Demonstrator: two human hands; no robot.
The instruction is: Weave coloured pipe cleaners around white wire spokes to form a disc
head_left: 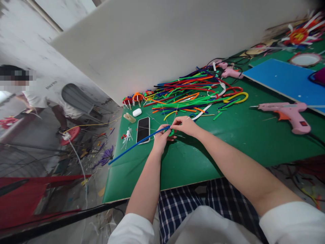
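Note:
My left hand (160, 138) is closed round a small green piece (172, 132) with several thin wires sticking out of it. A long blue pipe cleaner (134, 146) runs from this piece over my left fingers and down to the left, its far end past the table edge. My right hand (188, 126) pinches at the blue pipe cleaner's near end, right beside the green piece. The fingertips of both hands almost meet and partly hide the join. A phone (143, 130) with a dark screen lies just left of my left hand.
A pile of coloured pipe cleaners (182, 98) lies along the back of the green table (193, 166). At right are a pink glue gun (286, 113) and a blue board (286, 79). A white case (137, 112) sits behind the phone. Another person (38, 98) is at far left.

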